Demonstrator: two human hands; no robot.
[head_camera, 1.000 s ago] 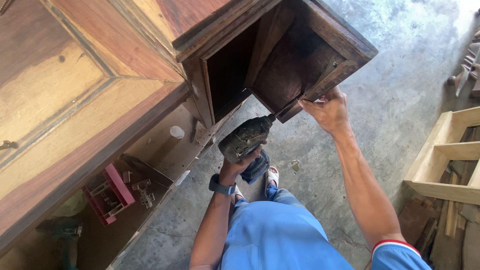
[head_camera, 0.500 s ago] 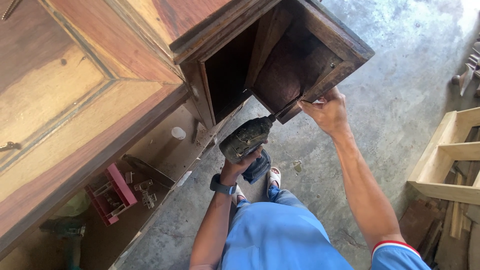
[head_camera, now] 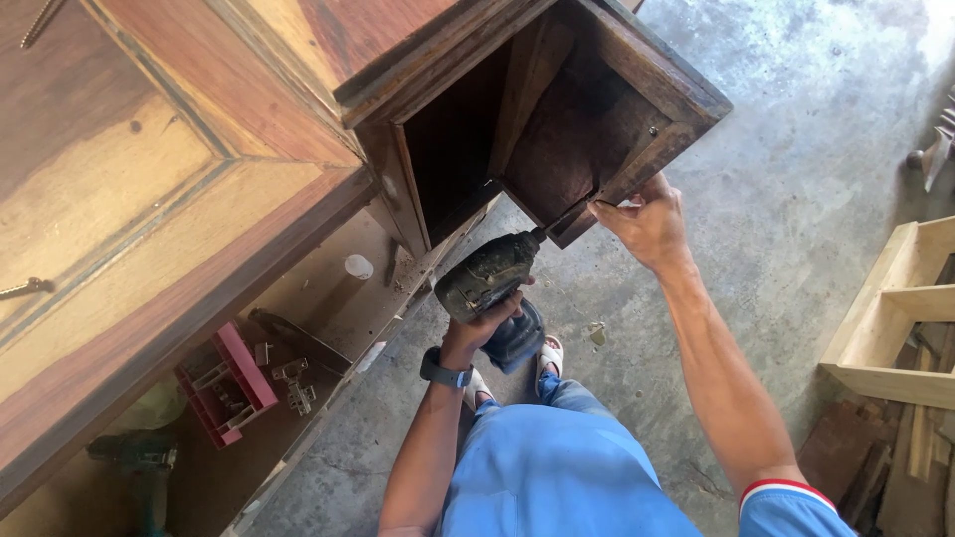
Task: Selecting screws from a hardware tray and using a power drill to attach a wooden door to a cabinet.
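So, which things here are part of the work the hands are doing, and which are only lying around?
In use:
- cordless drill, held in the left hand
- dark wooden box frame, its lower edge steadied by the right hand

Lying about:
- red tray of metal fittings
- second power tool on the low shelf
- loose screws on the wooden panel
- pale wooden frame on the floor

There is one camera, on the person's head. It looks straight down past the blue shirt to the floor. The hands and the wooden box are close, near the middle. The big wooden surface fills the left side.
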